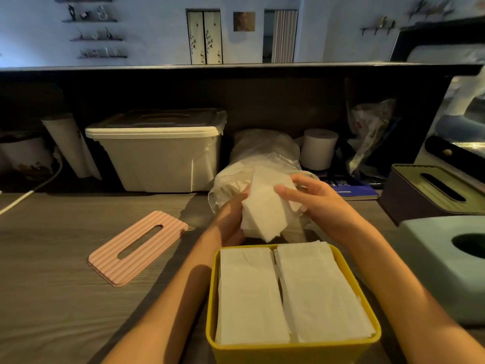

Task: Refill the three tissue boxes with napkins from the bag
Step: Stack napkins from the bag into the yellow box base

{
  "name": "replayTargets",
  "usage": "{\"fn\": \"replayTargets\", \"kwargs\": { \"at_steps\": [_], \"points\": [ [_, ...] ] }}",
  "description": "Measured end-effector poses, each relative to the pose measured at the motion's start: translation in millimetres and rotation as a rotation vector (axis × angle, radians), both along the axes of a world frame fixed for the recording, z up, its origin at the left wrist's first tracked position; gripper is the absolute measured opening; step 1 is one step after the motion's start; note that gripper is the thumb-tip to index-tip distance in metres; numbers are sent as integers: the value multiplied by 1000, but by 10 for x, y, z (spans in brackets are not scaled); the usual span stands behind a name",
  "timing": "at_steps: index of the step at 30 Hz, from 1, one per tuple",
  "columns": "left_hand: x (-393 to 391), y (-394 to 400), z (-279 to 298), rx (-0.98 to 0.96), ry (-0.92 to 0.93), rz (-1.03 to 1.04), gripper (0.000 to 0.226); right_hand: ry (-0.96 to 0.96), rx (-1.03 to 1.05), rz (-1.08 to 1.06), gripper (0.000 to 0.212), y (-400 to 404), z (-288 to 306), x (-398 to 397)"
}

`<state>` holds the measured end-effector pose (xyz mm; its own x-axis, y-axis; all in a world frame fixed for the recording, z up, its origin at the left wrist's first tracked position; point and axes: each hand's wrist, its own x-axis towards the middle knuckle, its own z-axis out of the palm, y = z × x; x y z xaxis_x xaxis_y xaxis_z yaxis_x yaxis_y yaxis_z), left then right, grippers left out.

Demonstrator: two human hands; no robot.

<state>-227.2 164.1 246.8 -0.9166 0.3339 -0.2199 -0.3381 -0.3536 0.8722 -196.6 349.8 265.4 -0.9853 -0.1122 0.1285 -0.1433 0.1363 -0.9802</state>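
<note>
Your 2 hands hold 1 stack of white napkins point(265, 208) between them, just above the far rim of the yellow tissue box point(294, 348). Your left hand point(231, 219) cups the stack from its left side and below, fingers curled under it and mostly hidden. Your right hand point(315, 200) grips the stack's upper right edge, thumb across the front and fingers wrapped behind.

Just behind your fingers lies 1 clear plastic bag point(262, 151) on its side, its open mouth toward you and touching the napkins you hold; more white paper shows inside it.

Directly below your fingers, the yellow tissue box stands open on the table point(52, 298) with 2 piles of napkins point(288, 292) side by side, filling it to the rim.

Left of your fingers, well apart, 1 pink ribbed lid point(137, 248) with a long slot lies flat on the table.

Right of your fingers stand 2 more tissue boxes: 1 dark box with a ribbed olive lid point(433, 193), slot on top, and nearer to you 1 pale green box point(441, 264) with a rounded opening. That makes 3 boxes in view.

Beyond your fingers, against the dark back panel, sit 1 cream storage bin point(157, 151) with its lid on and 1 white paper roll point(319, 148).
</note>
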Motion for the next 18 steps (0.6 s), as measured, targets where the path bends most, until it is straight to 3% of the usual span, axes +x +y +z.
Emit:
{"fn": "replayTargets", "kwargs": {
  "at_steps": [3, 6, 8, 10, 18],
  "points": [
    [22, 57, -59, 52, -101, -79, 60, 67, 172, -172, 29, -45, -98, -35],
    [-36, 52, -114, 152, -137, -154, 50, 164, 315, -278, 32, -55, -157, -69],
    [-84, 58, -118, 149, -116, -176, 60, 190, 381, -295, 35, -40, -153, -69],
    [-127, 39, -144, 168, -111, -213, 70, 201, 395, -274, 36, 1, -126, -66],
    [-145, -57, -190, 224, -186, -328, 68, 165, 202, -12, 22, 103, 12, 4]
  ]
}}
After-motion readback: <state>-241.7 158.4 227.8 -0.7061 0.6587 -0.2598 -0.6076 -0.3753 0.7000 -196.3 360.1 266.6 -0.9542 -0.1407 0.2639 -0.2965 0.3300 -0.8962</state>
